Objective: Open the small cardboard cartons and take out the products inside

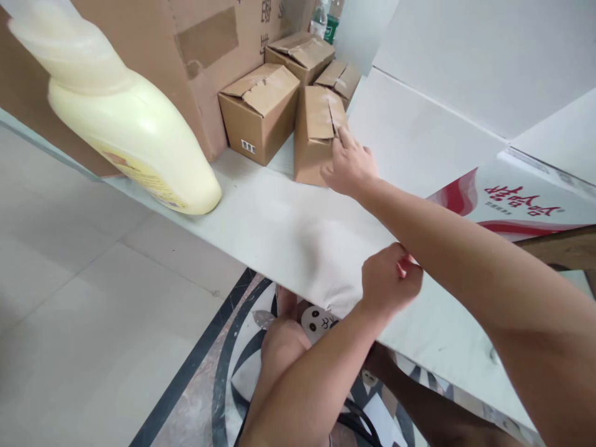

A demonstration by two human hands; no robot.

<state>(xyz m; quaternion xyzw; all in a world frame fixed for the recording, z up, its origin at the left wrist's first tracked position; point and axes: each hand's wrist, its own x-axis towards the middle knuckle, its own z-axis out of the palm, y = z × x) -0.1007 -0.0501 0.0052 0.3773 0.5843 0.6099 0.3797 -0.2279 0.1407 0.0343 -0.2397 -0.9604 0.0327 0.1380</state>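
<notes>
Reaching over the white worktop [279,223], the right hand [349,164] rests spread fingers on the small brown cardboard box [314,139], its grip not closed. The box stands unlifted, flaps shut, just beside three similar boxes [261,112]. The left hand [390,287] is pinched around a small red item [401,268] at the worktop's near edge; a pale yellow plastic bottle [135,143] is at the far left.

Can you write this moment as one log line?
right hand: on small box | left hand: closed on red thing, at table edge | yellow bottle: tilted, at left
</notes>
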